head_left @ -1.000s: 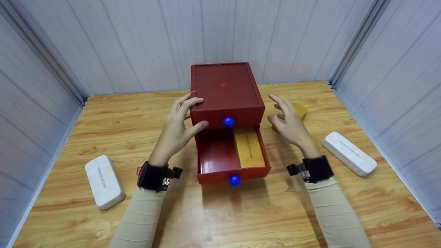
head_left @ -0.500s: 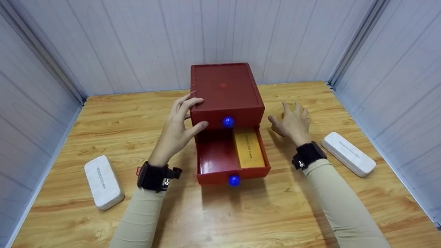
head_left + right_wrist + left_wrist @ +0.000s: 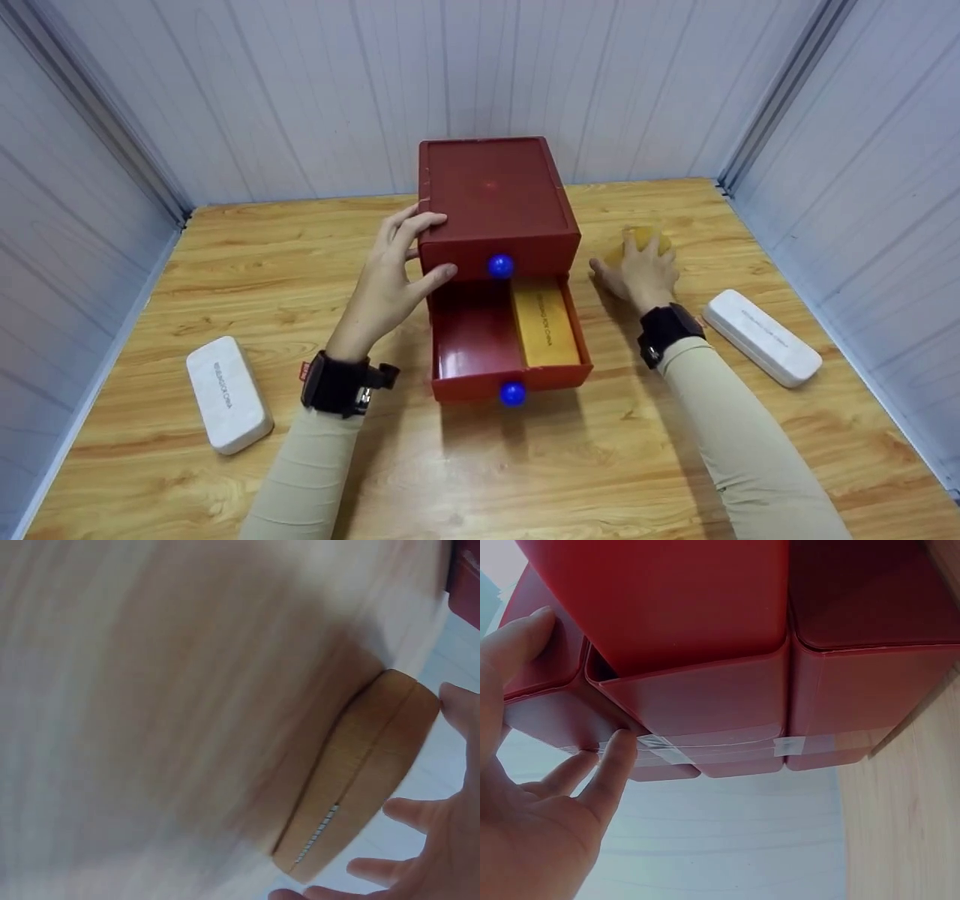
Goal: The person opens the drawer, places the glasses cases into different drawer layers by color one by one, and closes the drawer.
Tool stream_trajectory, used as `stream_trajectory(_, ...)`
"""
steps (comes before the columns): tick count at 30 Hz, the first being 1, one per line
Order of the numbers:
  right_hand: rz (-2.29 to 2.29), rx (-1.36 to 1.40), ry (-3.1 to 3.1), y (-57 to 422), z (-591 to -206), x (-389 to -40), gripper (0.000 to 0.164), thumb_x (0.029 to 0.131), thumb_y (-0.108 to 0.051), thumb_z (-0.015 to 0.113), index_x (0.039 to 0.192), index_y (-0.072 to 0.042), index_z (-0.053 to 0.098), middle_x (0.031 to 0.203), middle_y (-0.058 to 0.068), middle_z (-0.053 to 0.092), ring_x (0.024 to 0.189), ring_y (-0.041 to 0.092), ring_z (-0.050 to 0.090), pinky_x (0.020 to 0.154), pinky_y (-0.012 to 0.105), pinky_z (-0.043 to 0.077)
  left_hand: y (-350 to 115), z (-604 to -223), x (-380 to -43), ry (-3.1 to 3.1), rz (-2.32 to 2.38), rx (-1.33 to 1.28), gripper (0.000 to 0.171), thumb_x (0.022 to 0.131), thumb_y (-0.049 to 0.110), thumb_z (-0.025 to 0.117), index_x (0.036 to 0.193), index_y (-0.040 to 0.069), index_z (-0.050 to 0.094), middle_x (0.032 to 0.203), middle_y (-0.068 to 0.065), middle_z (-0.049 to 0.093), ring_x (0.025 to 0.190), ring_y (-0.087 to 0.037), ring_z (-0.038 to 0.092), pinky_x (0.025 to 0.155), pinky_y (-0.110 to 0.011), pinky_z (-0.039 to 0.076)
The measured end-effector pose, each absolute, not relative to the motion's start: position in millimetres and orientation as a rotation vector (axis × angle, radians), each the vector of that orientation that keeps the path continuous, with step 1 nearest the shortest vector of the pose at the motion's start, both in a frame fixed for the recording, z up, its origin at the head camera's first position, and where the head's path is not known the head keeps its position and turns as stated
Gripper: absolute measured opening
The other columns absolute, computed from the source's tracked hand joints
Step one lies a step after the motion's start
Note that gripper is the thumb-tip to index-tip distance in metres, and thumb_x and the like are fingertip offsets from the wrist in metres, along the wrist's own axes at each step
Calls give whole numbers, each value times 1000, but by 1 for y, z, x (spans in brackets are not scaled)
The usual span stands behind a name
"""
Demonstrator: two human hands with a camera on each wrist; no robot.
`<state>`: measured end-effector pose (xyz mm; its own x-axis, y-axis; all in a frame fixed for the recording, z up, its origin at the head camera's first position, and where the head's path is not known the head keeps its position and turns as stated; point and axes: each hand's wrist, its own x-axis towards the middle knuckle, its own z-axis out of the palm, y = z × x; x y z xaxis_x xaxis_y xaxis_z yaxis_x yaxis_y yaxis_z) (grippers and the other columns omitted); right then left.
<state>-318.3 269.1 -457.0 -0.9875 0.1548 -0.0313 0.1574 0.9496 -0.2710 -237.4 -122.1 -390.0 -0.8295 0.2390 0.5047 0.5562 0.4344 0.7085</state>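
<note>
Left hand (image 3: 386, 283) on a red drawer box (image 3: 491, 187), right hand (image 3: 643, 276) at a yellow case (image 3: 360, 772)

At the far left of the wooden tabletop (image 3: 480, 480), a white case (image 3: 229, 395) lies at a slant, a line of small print along its top. Next comes the person's left arm, in a beige sleeve (image 3: 304, 476) with a black wrist strap (image 3: 335, 384). The left hand grips the left side of the red drawer box, thumb on the front of the upper drawer (image 3: 536, 259), a finger on the top edge and others along the side. In the left wrist view, strips of clear tape (image 3: 727, 741) cross that side. The upper drawer, with its blue knob (image 3: 500, 265), is pushed in; below it the lower drawer (image 3: 476, 337), with a matching knob (image 3: 513, 394), is pulled out. A second yellow case (image 3: 545, 322) lies lengthwise in that lower drawer, against its right wall.

To the right of the box, the yellow case rests on the tabletop. The right hand reaches over it, fingers spread around it and not closed on it; whether every fingertip touches cannot be told. Farther right, near the side wall (image 3: 870, 225), a second white case (image 3: 763, 337) lies at an angle on the tabletop
</note>
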Motion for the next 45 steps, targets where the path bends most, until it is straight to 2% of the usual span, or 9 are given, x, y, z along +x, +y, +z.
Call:
stream_trajectory(4,-432,178,3066,273,-457,-315,87,102,-59,54,166,-7,28,158,41,24,134,66,38,98,73,50,-123,-390,-237,-2359,-1360,-684,59,95,21,82,149,22,57,163,-9,37,147,-23,45,107,-35,55)
stream_trajectory(9,-464,94,3006,277,-453,-311,80,103,-48,56,165,-5,29,164,40,15,137,67,35,100,74,48,-125,-390,-236,-2359,-1365,-684,59,96,21,82,149,22,57,163,-10,37,148,-22,43,108,-35,55)
stream_trajectory(22,-470,24,2958,295,-451,-307,74,103,-34,62,166,-13,29,167,35,14,133,66,40,103,74,45,-124,-390,-237,-2337,-1389,-690,59,94,20,84,147,21,58,161,-10,37,148,-22,45,107,-35,56)
stream_trajectory(29,-403,-65,2994,306,-452,-305,76,99,-27,62,166,-13,29,166,36,18,127,67,47,101,74,46,-122,-390,-238,-2353,-1376,-684,59,95,22,82,148,22,57,163,-10,37,148,-22,44,107,-36,55)
stream_trajectory(34,-412,-121,2997,312,-454,-306,75,100,-25,61,166,-11,29,165,38,18,131,68,45,102,76,45,-121,-390,-239,-2354,-1381,-676,58,95,23,82,147,23,58,163,-10,37,148,-23,44,105,-37,56)
stream_trajectory(41,-603,-162,3029,323,-451,-299,70,99,-22,60,163,-6,38,161,37,30,139,61,42,112,75,38,-119,-392,-239,-2351,-1391,-680,58,95,23,83,147,23,58,163,-10,36,147,-23,45,106,-37,56)
stream_trajectory(45,-715,-152,3036,331,-442,-293,67,99,-23,61,161,-5,43,153,36,42,131,54,50,107,72,42,-117,-391,-241,-2348,-1387,-692,58,95,23,83,147,24,58,163,-10,36,148,-23,44,105,-38,57)
